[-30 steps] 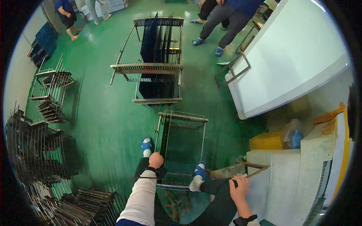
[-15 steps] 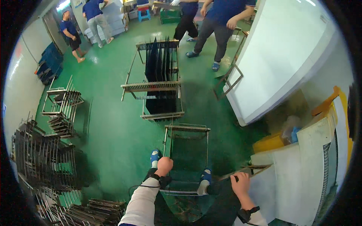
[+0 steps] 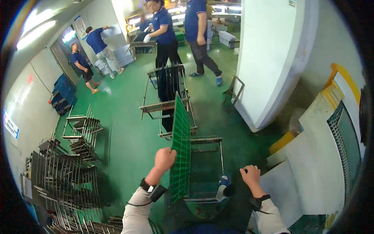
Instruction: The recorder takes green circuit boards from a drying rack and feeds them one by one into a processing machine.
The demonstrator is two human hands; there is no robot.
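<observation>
My left hand [image 3: 165, 159] is closed on the left edge of a tall green circuit board panel [image 3: 180, 152] patterned with a grid. The panel stands nearly on edge to me, upright and slightly tilted, above a slotted metal rack [image 3: 206, 139] between my legs. Whether its lower edge touches the rack cannot be seen. Over my right knee rests my right hand [image 3: 252, 180], its fingers loosely bent and holding nothing visible. Just beyond, a second metal rack [image 3: 163, 105] carries several dark panels [image 3: 167, 87] standing in its slots.
Stacked metal racks [image 3: 66, 175] line the left side, with blue crates [image 3: 63, 94] by the wall. A large white cabinet-like block [image 3: 272, 58] rises at the right, near pale boards [image 3: 311, 171]. Several people in navy shirts stand farther back, one [image 3: 198, 35] beyond the loaded rack.
My left hand has risen, and the green panel now shows upright in it. The view has tilted up. People at the back have shifted; my right hand stays by the knee.
</observation>
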